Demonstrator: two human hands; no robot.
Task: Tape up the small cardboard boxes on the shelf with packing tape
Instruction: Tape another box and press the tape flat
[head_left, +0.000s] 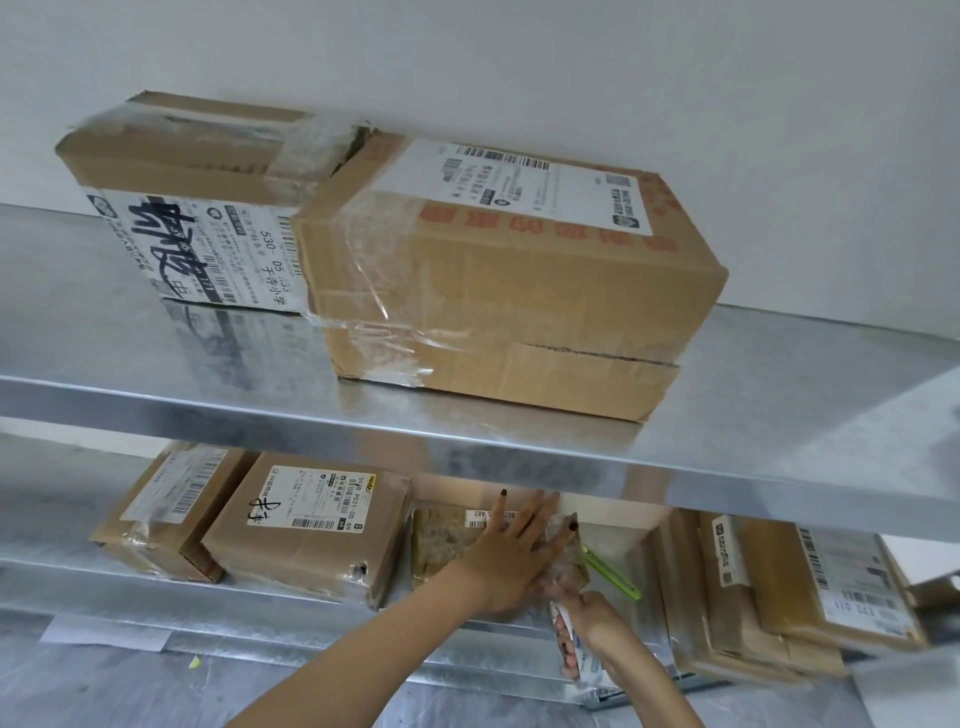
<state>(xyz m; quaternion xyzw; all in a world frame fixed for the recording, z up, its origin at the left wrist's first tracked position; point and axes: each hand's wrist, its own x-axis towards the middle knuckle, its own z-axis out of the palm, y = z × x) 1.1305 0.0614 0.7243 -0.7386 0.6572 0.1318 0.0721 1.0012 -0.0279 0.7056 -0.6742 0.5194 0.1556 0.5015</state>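
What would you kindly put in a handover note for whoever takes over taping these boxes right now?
Left grip: open, fingers flat, pressing on the middle box on the lower shelf.
Right grip: holds the tape roll at that box's near right corner.
A green knife lies on the shelf just right of the box.
Done: the middle box shows crinkled clear tape over its top.
Left: probably finish and cut this strip, then check the neighbouring boxes; their seals are hard to judge from here.
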